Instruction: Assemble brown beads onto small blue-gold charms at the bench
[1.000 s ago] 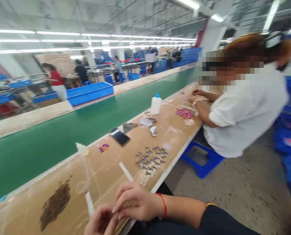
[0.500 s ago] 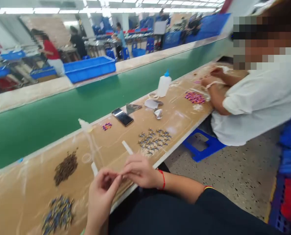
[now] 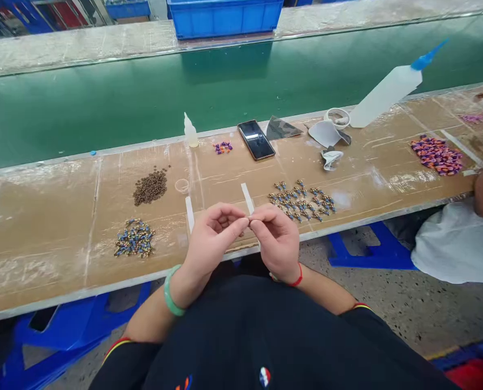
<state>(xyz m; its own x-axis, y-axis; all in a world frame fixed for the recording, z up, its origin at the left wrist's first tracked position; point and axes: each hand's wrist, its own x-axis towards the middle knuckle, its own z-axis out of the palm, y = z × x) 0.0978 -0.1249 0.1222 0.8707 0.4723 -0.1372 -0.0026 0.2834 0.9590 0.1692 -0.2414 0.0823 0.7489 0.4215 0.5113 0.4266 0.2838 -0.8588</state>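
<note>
Fingertips of left hand and right hand pinch closed over the tabletop's near edge, on what I cannot tell, best held lightly and steadily, clear of the gold-and-blue pieces near that edge, rightward.

What the fingers pinch cannot be made out.

Glossy, wrinkled clear film covers the long brown desk. The flat green belt looks smooth, faintly sheened. The black rectangular phone is glossy as glass; the tall white bottle, smooth matt plastic; the small gold-and-blue pieces gleam like metal.
</note>
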